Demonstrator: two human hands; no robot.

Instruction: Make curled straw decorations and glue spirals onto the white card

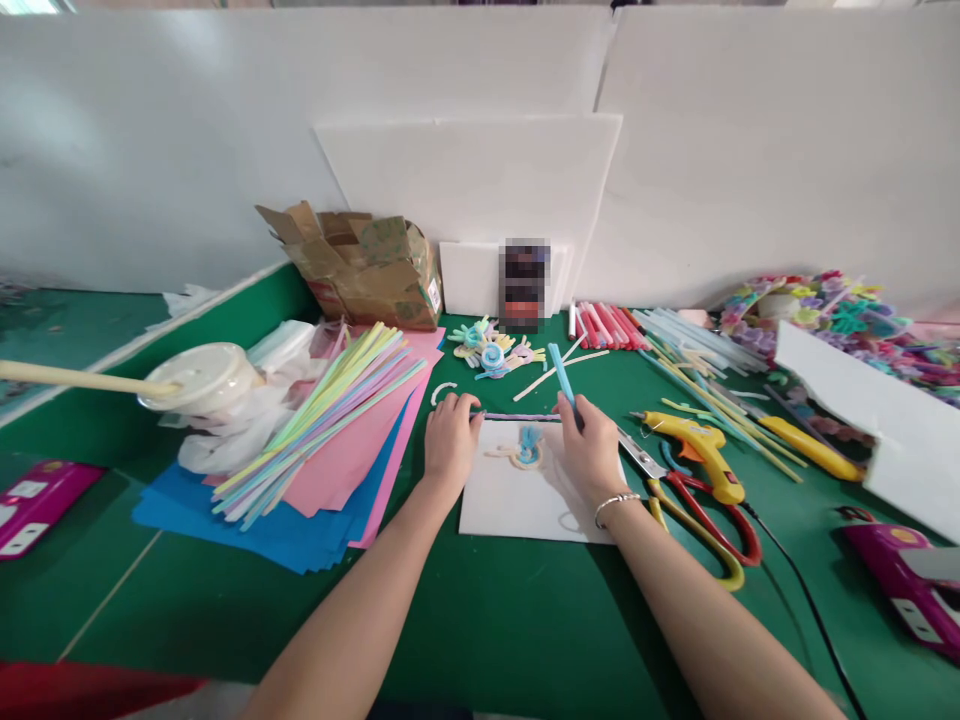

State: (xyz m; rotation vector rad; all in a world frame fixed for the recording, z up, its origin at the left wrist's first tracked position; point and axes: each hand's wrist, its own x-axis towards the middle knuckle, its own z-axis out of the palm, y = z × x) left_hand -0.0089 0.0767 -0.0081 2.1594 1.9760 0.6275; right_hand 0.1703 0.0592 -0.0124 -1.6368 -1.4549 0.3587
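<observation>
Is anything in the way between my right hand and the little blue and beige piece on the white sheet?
Nothing visible: just bare white sheet between your right hand and the blue and beige piece.

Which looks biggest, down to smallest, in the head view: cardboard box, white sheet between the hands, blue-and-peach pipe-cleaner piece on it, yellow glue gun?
1. Cardboard box and white sheet: too alike to rank; sheet partly covered.
2. Yellow glue gun.
3. Blue-and-peach pipe-cleaner piece.
</observation>
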